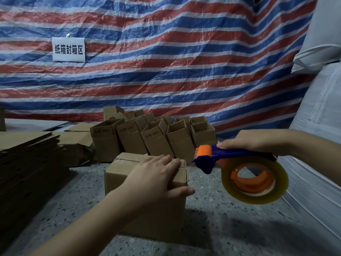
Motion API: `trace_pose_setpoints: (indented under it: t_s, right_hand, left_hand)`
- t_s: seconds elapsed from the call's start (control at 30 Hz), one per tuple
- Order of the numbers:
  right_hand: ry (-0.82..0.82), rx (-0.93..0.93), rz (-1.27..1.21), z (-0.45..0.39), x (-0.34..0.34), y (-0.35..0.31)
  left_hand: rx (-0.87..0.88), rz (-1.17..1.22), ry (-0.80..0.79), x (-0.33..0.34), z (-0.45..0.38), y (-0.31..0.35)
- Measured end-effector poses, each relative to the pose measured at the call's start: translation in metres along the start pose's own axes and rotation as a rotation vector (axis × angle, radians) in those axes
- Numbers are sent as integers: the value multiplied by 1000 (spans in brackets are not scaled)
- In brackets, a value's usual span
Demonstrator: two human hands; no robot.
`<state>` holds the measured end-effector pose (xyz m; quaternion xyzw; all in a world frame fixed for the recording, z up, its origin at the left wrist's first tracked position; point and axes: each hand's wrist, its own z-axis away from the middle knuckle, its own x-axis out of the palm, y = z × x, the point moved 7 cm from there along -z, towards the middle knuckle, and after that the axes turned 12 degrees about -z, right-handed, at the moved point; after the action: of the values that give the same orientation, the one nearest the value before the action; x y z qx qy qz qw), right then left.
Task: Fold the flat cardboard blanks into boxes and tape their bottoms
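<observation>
Tape could wrinkle if the brown cardboard box (145, 191) shifts: left hand (156, 179) presses flat on it, right hand (252, 143) beside it grips the blue-and-orange tape dispenser (238, 169).

Your open floor (212, 228) lies right of the box (147, 209). Finished boxes (153, 139) block behind, blank stack (27, 163) left, white sacks (317, 163) right.

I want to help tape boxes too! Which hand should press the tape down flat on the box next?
Probably the left hand. It already rests flat on top of the box, its fingers lying by the taped seam. The right hand is busy holding the tape dispenser beside the box.
</observation>
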<state>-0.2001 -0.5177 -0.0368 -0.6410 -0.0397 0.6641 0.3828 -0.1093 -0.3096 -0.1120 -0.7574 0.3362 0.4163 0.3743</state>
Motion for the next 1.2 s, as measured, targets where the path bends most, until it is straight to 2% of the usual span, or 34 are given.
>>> trace_pose_setpoints:
  t_s: [0.37, 0.53, 0.73, 0.97, 1.03, 1.2]
  right_hand:
    - [-39, -7, -52, 7, 9, 10]
    - [-33, -34, 41, 5, 19, 7]
    - [-11, -54, 25, 10, 20, 7]
    - [-11, -63, 9, 13, 13, 17]
    - [-2, -63, 59, 12, 14, 16]
    - [111, -69, 368, 9, 23, -7]
  left_hand:
    - [2, -18, -55, 3, 2, 4]
    - [7, -14, -95, 1, 2, 5]
    - [27, -25, -141, 0, 2, 8]
    - [15, -32, -112, -2, 5, 7]
    - [10, -31, -104, -2, 5, 7]
    - [3, -31, -125, -2, 5, 8]
